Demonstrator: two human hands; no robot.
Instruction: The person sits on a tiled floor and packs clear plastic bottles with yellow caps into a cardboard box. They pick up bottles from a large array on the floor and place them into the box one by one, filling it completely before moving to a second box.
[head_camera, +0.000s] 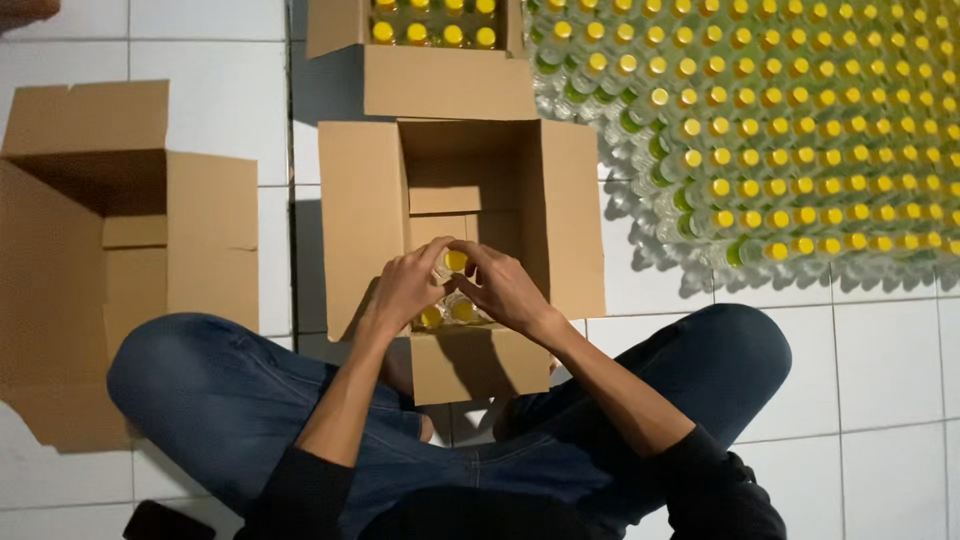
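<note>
Head view: the person sits cross-legged on a white tiled floor (880, 370) with an open cardboard box (365, 215) between the knees, its flaps folded outward. Both hands are down inside the box, over its near half.

The left hand (405, 287) and the right hand (505, 285) meet around one clear bottle with a yellow cap (456, 261). The fingers of both hands are curled in and closed on the bottle's neck and shoulders from opposite sides, the left from the box's left wall, the right from its right wall, fingertips almost touching just above the cap. The bottle stands upright, its long axis pointing straight up at the camera, so only the cap shows between the fingers. Neither hand is clearly nearer; they share the grip evenly.

Just toward the near edge of the box, below the hands, two more yellow caps (446, 314) show, bottles already standing on the box floor, close beside each other. The held bottle is just beyond them, toward the middle of the box. The far half of the box shows only bare cardboard.

To the right lies a wide field of yellow-capped bottles (800, 140) standing on the floor, well apart from the hands. Beyond the far edge of the box stands a second box of bottles (440, 70); an empty box (120, 260) lies on the left.
</note>
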